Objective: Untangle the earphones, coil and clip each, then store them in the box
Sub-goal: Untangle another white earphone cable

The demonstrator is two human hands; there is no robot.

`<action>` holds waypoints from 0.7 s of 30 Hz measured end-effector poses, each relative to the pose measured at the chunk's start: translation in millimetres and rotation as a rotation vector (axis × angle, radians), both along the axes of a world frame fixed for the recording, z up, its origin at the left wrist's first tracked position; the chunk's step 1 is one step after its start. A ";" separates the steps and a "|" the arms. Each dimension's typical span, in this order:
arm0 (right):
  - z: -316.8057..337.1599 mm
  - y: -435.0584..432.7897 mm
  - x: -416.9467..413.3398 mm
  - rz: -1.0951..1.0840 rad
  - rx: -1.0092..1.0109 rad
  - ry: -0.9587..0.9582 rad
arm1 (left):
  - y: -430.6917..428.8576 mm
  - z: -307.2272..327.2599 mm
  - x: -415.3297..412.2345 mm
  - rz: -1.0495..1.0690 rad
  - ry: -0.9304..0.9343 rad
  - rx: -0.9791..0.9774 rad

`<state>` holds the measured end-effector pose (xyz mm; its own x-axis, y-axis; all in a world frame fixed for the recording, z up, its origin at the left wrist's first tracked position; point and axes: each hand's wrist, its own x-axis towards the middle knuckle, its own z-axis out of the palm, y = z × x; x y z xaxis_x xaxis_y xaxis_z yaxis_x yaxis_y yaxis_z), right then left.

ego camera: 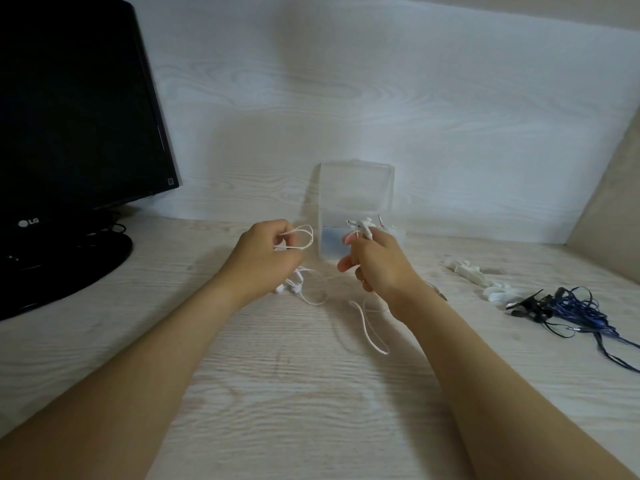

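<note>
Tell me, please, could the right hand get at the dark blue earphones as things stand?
Probably yes: the dark blue earphones lie uncovered on the desk to the side of the right hand, though it is pinching the white cord.

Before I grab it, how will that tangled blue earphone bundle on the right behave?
The blue earphones look floppy: thin cords lie in loose loops on the desk, so they'd probably sag and trail. Strands cross, so lifting one likely drags the whole tangle. Being thin, probably light.
</note>
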<state>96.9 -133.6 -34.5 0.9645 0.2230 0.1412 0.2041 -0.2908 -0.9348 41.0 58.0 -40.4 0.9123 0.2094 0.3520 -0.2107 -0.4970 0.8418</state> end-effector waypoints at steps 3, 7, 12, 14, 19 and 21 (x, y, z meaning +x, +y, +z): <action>-3.1 -3.5 1.0 0.002 -0.182 -0.106 | 3.8 -1.5 4.5 0.179 -0.062 0.085; -7.4 -5.0 1.1 0.043 -0.462 -0.207 | 7.8 -3.8 6.6 0.305 -0.137 0.186; -10.1 -4.5 3.1 0.058 -0.565 -0.264 | 15.3 -9.1 10.9 0.377 -0.147 0.313; -12.3 -3.4 4.9 0.083 -0.552 -0.288 | 15.0 -10.1 11.3 0.404 -0.124 0.398; -9.5 -3.9 6.7 0.095 -0.391 -0.449 | 15.5 -8.8 10.2 0.355 -0.014 0.390; -4.6 -3.7 5.8 0.067 -0.178 -0.434 | 14.5 -10.5 7.2 0.240 0.041 0.344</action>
<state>102.7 -137.3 -39.2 0.8074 0.3403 0.4820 0.5888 -0.4118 -0.6955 48.2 72.5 -50.9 0.8666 0.2939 0.4032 -0.0251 -0.7813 0.6237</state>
